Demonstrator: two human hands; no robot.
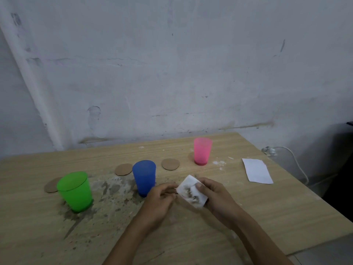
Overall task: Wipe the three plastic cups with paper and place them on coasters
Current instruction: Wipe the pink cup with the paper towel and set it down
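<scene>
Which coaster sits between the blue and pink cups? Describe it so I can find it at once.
Start from the wooden table and go to the blue cup at its middle. Just right of it, before the pink cup, lies a bare round cardboard coaster. Unlike the coaster behind the green cup, it is fully in view.

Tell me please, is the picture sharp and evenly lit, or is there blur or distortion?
Head view: dim, flat light; the pink cup looks soft and slightly blurred; wide-angle bending curves the table edges; the soiled paper in both hands stays readable; no glare.
</scene>
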